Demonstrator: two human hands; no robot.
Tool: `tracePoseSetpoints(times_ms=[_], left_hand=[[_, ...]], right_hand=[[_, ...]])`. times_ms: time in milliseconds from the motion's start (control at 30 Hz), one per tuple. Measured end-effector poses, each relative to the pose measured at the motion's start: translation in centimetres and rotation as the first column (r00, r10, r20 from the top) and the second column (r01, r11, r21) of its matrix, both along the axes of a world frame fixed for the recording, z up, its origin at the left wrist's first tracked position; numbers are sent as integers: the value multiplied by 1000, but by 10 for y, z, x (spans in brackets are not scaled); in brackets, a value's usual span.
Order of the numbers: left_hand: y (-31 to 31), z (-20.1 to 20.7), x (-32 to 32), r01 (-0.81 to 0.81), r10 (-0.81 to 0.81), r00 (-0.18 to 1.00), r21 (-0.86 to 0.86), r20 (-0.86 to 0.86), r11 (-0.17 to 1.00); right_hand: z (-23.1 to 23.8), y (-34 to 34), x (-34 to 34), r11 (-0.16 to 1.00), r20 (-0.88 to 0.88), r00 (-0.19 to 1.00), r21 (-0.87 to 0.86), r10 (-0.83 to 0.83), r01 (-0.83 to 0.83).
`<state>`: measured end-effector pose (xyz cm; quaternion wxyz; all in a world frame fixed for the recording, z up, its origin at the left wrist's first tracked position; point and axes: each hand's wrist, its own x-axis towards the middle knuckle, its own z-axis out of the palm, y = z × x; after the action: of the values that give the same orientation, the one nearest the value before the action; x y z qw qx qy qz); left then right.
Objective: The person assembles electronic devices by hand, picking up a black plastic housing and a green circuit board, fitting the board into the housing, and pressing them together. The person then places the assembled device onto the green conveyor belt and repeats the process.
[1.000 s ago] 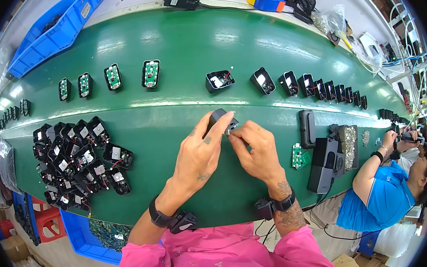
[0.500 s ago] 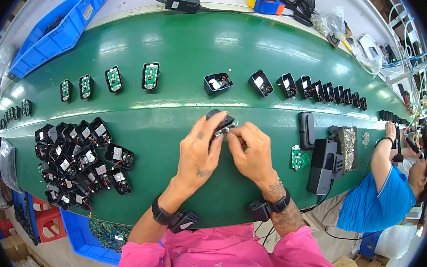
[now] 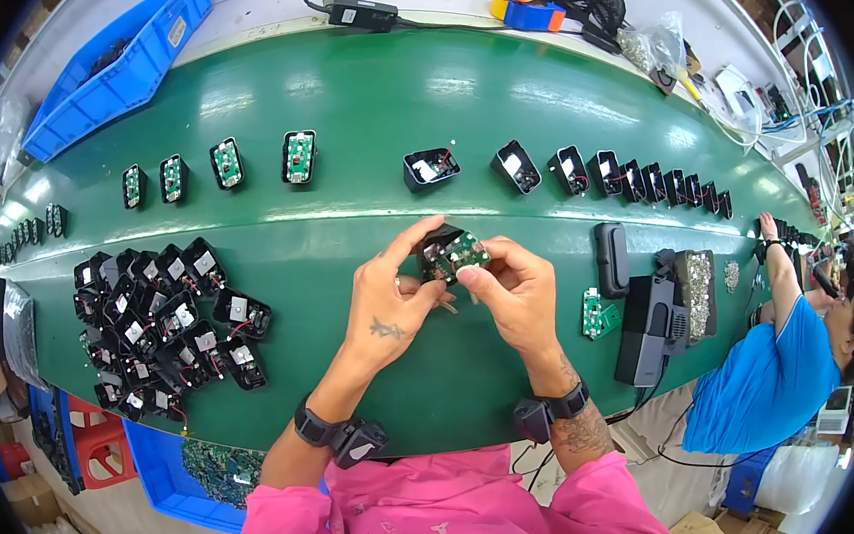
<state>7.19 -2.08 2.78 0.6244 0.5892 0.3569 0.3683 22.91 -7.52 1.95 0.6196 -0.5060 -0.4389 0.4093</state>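
Observation:
Over the middle of the green workbench, my left hand is closed around a small black plastic housing. A green circuit board lies at the housing's open face. My right hand pinches the board's right end, thumb on top and fingers behind it. How far the board sits inside the housing is hard to make out. Left of my hands lies a heap of black housings with wires and silvery parts inside. Beyond my hands, an open black housing stands alone with a wire sticking up.
Housings with green boards stand in a row at the far left; black housings line the far right. At right are loose green boards, a dark grey device and a box of small metal parts. A co-worker reaches over the bench.
The housing has turned in my hands, so the green board's face now shows. My right hand has shifted its grip onto the board's end. The co-worker's arm has stretched farther forward.

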Motion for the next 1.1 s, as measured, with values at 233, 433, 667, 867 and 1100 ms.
tracePoseSetpoints(times_ms=[233, 433, 667, 867, 1100], left_hand=[[1, 1, -3, -18, 19, 1000, 73, -14, 997], [-4, -14, 1, -85, 144, 984, 429, -108, 900], [-4, -15, 7, -135, 209, 975, 537, -79, 833], [-2, 0, -1, 62, -58, 996, 61, -69, 996], [-4, -15, 5, 38, -33, 995, -47, 99, 998]], right_hand=[[0, -3, 14, 991, 59, 997, -121, 55, -48], [9, -5, 9, 957, 104, 973, -229, 206, -178], [13, -5, 10, 963, 224, 956, -232, 192, -139], [5, -2, 11, 986, 426, 904, -162, 34, 39], [0, -3, 5, 995, 677, 733, -21, -57, 96]])
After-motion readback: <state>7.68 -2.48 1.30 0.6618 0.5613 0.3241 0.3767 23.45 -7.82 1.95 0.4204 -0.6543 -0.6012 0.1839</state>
